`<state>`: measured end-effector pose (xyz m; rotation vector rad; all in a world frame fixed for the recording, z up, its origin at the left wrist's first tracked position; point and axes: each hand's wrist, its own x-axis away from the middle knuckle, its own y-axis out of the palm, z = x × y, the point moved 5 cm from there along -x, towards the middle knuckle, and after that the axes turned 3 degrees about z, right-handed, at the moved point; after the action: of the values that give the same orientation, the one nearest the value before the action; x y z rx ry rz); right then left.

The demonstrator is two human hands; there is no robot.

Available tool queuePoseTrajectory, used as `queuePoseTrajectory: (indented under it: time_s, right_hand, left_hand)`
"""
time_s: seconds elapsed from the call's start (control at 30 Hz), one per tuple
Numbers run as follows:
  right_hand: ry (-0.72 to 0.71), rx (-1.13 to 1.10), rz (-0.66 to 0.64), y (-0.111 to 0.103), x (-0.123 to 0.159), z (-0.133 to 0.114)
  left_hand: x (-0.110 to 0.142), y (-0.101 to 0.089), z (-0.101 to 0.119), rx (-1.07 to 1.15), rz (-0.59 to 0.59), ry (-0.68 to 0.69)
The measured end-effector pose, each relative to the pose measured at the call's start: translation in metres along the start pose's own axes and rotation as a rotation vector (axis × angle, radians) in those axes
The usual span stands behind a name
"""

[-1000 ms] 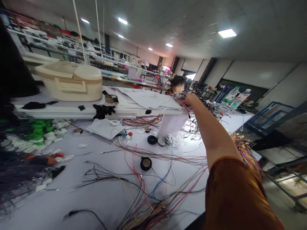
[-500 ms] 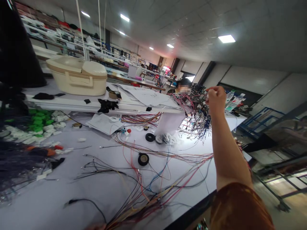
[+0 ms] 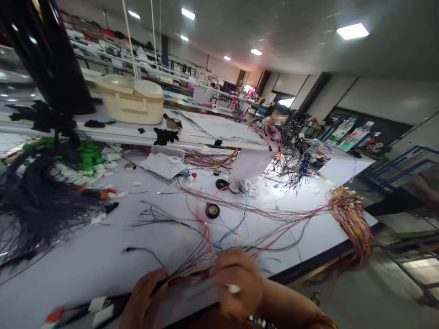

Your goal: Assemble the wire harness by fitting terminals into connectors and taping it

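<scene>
Multicoloured wire bundle [image 3: 192, 270] gathered between a cupped left hand [image 3: 142, 299] and a curled right hand [image 3: 236, 283], exact pinch blurred, at the near edge of the white workbench [image 3: 85, 249], strands best kept taut.

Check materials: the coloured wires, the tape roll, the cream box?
The coloured wires look plastic-insulated, with a glossy sheath; the conductor doesn't show. The tape roll looks like black vinyl electrical tape, with a slight sheen, though blur leaves that open. The cream box looks like moulded plastic: smooth satin surface, rounded corners.
</scene>
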<state>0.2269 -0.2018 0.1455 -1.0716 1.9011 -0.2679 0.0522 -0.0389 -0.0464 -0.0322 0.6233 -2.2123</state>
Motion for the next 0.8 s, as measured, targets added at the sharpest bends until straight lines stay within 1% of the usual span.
queuePoseTrajectory:
  time_s: [0.03,0.07,0.1,0.13,0.17,0.23,0.27,0.3,0.33,0.37,0.4,0.47,0.5,0.57,0.63,0.67,0.7,0.77,0.8]
  right_hand:
    - [-0.082,-0.067,-0.086,0.029,0.009,-0.003]
    - [-0.089,-0.118,-0.149,0.053,0.017,-0.002]
    - [-0.096,-0.175,-0.178,0.071,0.024,-0.003]
    - [-0.058,-0.212,-0.208,0.085,0.029,-0.001]
    - [0.013,-0.243,-0.210,0.093,0.032,0.002]
    - [0.182,-0.285,-0.213,0.097,0.037,0.009]
    - [0.266,-0.299,-0.241,0.097,0.038,0.013]
    - [0.323,-0.315,-0.297,0.097,0.040,0.016]
    - [0.350,-0.333,-0.377,0.097,0.041,0.019]
    - [0.360,-0.343,-0.447,0.096,0.042,0.021]
    - [0.369,-0.347,-0.505,0.094,0.044,0.025]
    - [0.410,-0.323,-0.572,0.086,0.046,0.037]
    - [0.436,-0.300,-0.590,0.079,0.048,0.044]
    - [0.475,-0.236,-0.599,0.059,0.049,0.057]
    - [0.460,-0.137,-0.571,0.033,0.047,0.065]
    - [0.438,-0.067,-0.544,0.018,0.045,0.066]
    - [0.412,0.020,-0.510,0.002,0.043,0.065]
    - [0.345,0.230,-0.409,-0.028,0.039,0.058]
    - [0.307,0.342,-0.335,-0.043,0.036,0.054]
  left_hand:
    - [0.001,-0.001,0.019,0.123,-0.052,-0.081]
    - [0.000,0.000,0.039,0.259,-0.151,-0.144]
    - [-0.001,0.001,0.058,0.366,-0.243,-0.191]
    - [-0.004,-0.002,0.074,0.442,-0.257,-0.230]
    - [-0.009,-0.004,0.088,0.494,-0.255,-0.251]
    - [-0.019,-0.011,0.105,0.593,-0.177,-0.254]
    - [-0.023,-0.015,0.108,0.611,-0.130,-0.254]
    - [-0.026,-0.018,0.110,0.607,-0.097,-0.234]
    - [-0.029,-0.022,0.108,0.618,-0.046,-0.223]
    - [-0.030,-0.028,0.105,0.653,0.035,-0.218]
    - [-0.031,-0.036,0.099,0.703,0.114,-0.230]
    - [-0.032,-0.057,0.086,0.819,0.266,-0.257]
    - [-0.031,-0.071,0.079,0.872,0.345,-0.263]
    - [-0.029,-0.102,0.067,0.933,0.454,-0.283]
    - [-0.024,-0.133,0.056,0.957,0.569,-0.282]
    - [-0.019,-0.147,0.051,1.001,0.656,-0.296]
    - [-0.014,-0.156,0.046,1.041,0.713,-0.324]
    - [-0.006,-0.160,0.043,1.105,0.718,-0.349]
    - [-0.003,-0.158,0.045,1.100,0.693,-0.319]
